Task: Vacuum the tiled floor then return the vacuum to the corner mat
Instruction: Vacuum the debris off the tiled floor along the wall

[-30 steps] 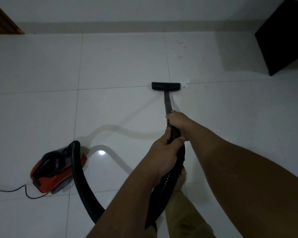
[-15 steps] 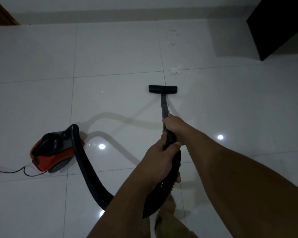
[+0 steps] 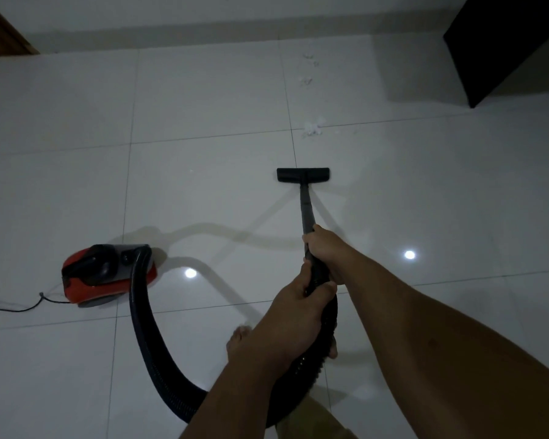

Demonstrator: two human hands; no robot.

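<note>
A red and black canister vacuum (image 3: pixel 103 274) sits on the white tiled floor (image 3: pixel 203 96) at the left. Its thick black hose (image 3: pixel 146 327) loops down and round to the wand (image 3: pixel 306 210). My right hand (image 3: pixel 325 248) grips the wand higher up; my left hand (image 3: pixel 295 315) is shut on it just below, where the hose joins. The flat black floor nozzle (image 3: pixel 302 174) rests on a tile ahead of me. White fluff (image 3: pixel 313 128) lies on the tile joint a little beyond the nozzle, with smaller bits (image 3: pixel 306 80) farther off.
A dark cabinet (image 3: pixel 501 42) stands at the upper right. The wall base (image 3: pixel 203 30) runs along the top, with a brown wooden edge (image 3: pixel 0 36) at the upper left. The vacuum's thin power cord (image 3: pixel 16 307) trails off left. My bare foot (image 3: pixel 238 339) shows between hose and arm.
The nozzle has been drawn back toward me, away from the white fluff it was touching a second ago. The canister sits relatively farther forward in view as I stepped back.
</note>
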